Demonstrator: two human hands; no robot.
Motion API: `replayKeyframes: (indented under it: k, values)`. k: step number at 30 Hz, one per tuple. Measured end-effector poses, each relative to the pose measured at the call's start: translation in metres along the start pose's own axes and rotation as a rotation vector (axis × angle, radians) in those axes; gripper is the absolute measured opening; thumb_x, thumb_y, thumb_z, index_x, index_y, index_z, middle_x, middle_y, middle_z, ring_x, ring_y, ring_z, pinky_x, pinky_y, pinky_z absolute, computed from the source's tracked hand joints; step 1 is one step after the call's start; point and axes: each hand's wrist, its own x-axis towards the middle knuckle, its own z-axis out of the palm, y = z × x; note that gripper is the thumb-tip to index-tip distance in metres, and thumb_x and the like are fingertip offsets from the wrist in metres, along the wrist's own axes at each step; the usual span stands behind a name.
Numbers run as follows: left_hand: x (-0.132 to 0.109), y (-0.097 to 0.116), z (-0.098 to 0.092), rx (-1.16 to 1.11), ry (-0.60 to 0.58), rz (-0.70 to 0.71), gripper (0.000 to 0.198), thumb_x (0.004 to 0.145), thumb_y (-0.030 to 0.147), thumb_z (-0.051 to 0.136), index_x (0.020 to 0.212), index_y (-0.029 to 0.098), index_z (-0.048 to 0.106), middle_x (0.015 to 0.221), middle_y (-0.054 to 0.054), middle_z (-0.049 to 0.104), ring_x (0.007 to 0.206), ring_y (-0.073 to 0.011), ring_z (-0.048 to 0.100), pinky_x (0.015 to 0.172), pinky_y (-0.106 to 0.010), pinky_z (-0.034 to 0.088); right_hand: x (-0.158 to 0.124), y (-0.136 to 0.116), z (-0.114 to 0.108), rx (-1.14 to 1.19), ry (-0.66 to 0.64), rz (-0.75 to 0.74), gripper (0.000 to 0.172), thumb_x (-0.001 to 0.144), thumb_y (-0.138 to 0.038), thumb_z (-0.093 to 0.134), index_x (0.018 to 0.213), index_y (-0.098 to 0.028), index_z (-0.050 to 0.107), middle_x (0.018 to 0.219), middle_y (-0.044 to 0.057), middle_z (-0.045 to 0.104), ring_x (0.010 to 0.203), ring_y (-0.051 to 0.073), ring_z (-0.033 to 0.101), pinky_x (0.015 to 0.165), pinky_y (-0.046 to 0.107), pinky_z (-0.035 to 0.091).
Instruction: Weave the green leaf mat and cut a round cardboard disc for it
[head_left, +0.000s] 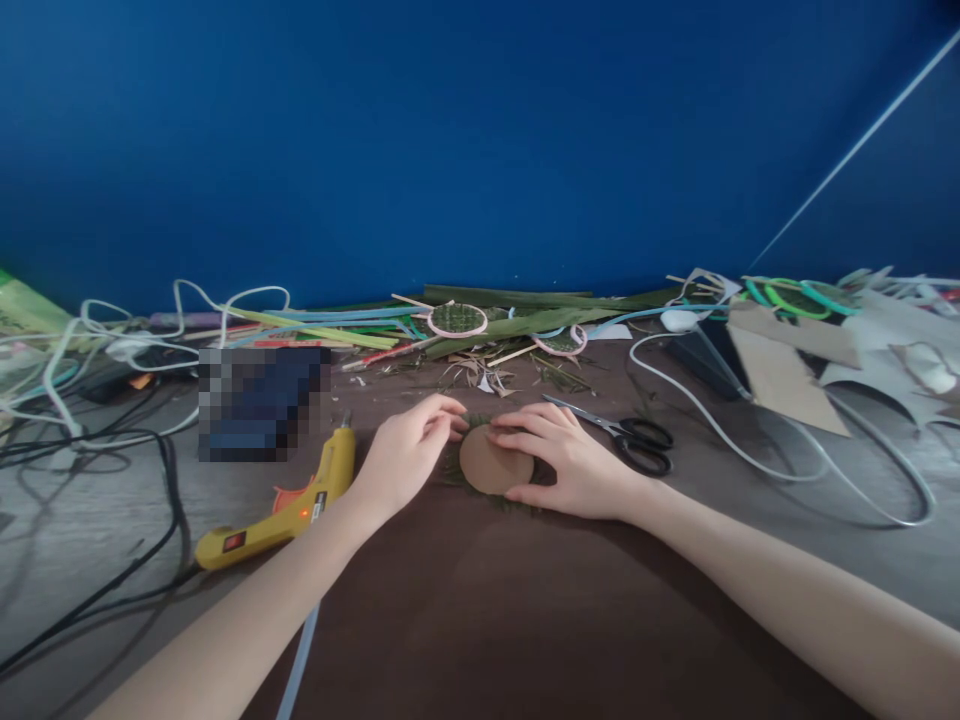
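A round brown cardboard disc (487, 465) lies flat on the dark table mat, with green leaf strips (451, 462) poking out from under its edge. Across the disc's right side rests my right hand (574, 460), its fingers on the upper part and its thumb at the lower edge. My left hand (409, 450) is at the disc's upper left edge, fingers bent and pressed together; whatever they pinch is hidden. To the right of my right hand lie black-handled scissors (641, 440). A yellow glue gun (300, 515) with a lit orange light lies beside my left forearm.
A pixelated dark object (262, 405) sits left of the glue gun. White cables (67, 390) and black cords (176, 500) tangle at the left. Leaf scraps (480, 370) and woven green rounds (456, 320) line the blue wall (480, 150). Cardboard pieces (784, 370) lie right.
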Motion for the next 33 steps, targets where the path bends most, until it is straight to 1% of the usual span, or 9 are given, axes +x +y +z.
replayKeyframes:
  k: [8,11,14,16,19,22,27,33]
  values:
    - [0.001,0.002,0.0,0.021,0.016,0.007,0.024,0.088,0.026,0.035,0.098,0.024,0.057,0.092,0.0,0.071,0.083,-0.0156,0.068,0.078,-0.031,0.05,0.0,0.0,-0.001,-0.006,-0.002,0.001,0.049,0.076,-0.041,0.063,0.12,-0.02,0.058,0.127,0.01,0.055,0.115,0.027,0.045,0.096,0.046,0.036]
    - [0.001,0.002,0.001,0.018,0.018,0.013,0.024,0.088,0.025,0.036,0.097,0.024,0.057,0.092,0.0,0.071,0.083,-0.0153,0.068,0.079,-0.03,0.05,0.0,-0.001,-0.002,-0.002,-0.009,0.005,0.044,0.08,-0.041,0.059,0.119,-0.02,0.059,0.128,0.009,0.055,0.115,0.026,0.045,0.096,0.046,0.036]
    - [0.0,0.004,0.0,0.022,0.015,0.018,0.023,0.088,0.025,0.037,0.097,0.024,0.057,0.091,0.001,0.071,0.084,-0.0152,0.068,0.079,-0.03,0.049,0.0,-0.001,-0.001,0.0,-0.01,0.007,0.038,0.085,-0.036,0.053,0.119,-0.02,0.059,0.127,0.009,0.056,0.115,0.025,0.045,0.096,0.045,0.036]
    - [-0.001,0.007,-0.001,0.031,0.01,0.031,0.022,0.088,0.024,0.038,0.096,0.023,0.057,0.09,0.001,0.071,0.085,-0.015,0.067,0.079,-0.029,0.048,0.001,-0.001,-0.001,0.003,-0.011,0.008,0.036,0.086,-0.033,0.052,0.119,-0.021,0.059,0.127,0.008,0.056,0.115,0.025,0.045,0.096,0.045,0.037]
    - [-0.002,0.011,-0.002,0.072,-0.017,0.074,0.021,0.087,0.022,0.039,0.095,0.023,0.058,0.09,0.002,0.072,0.086,-0.015,0.065,0.078,-0.029,0.047,0.001,-0.002,-0.002,0.007,-0.014,0.011,0.036,0.085,-0.03,0.052,0.12,-0.022,0.059,0.127,0.009,0.056,0.115,0.025,0.045,0.096,0.046,0.037]
    - [-0.004,0.014,-0.003,0.134,-0.061,0.138,0.022,0.086,0.02,0.04,0.094,0.023,0.06,0.092,0.001,0.071,0.088,-0.0159,0.063,0.082,-0.031,0.045,0.001,-0.002,-0.002,0.009,-0.028,0.02,0.037,0.085,-0.03,0.051,0.12,-0.022,0.058,0.128,0.008,0.055,0.116,0.025,0.045,0.097,0.045,0.036]
    - [-0.004,0.012,-0.001,0.206,-0.125,0.235,0.026,0.086,0.019,0.038,0.093,0.024,0.062,0.089,0.002,0.071,0.089,-0.0165,0.061,0.086,-0.034,0.043,0.002,-0.002,-0.002,0.006,-0.029,0.025,0.037,0.084,-0.03,0.052,0.121,-0.022,0.058,0.128,0.007,0.055,0.116,0.024,0.044,0.098,0.045,0.036]
    - [-0.004,0.01,0.0,0.276,-0.116,0.299,0.027,0.086,0.02,0.038,0.093,0.025,0.064,0.088,0.002,0.071,0.086,-0.0176,0.06,0.085,-0.036,0.043,0.001,-0.001,-0.002,0.01,-0.023,0.014,0.037,0.084,-0.03,0.051,0.121,-0.024,0.058,0.127,0.007,0.056,0.116,0.025,0.044,0.096,0.046,0.037]
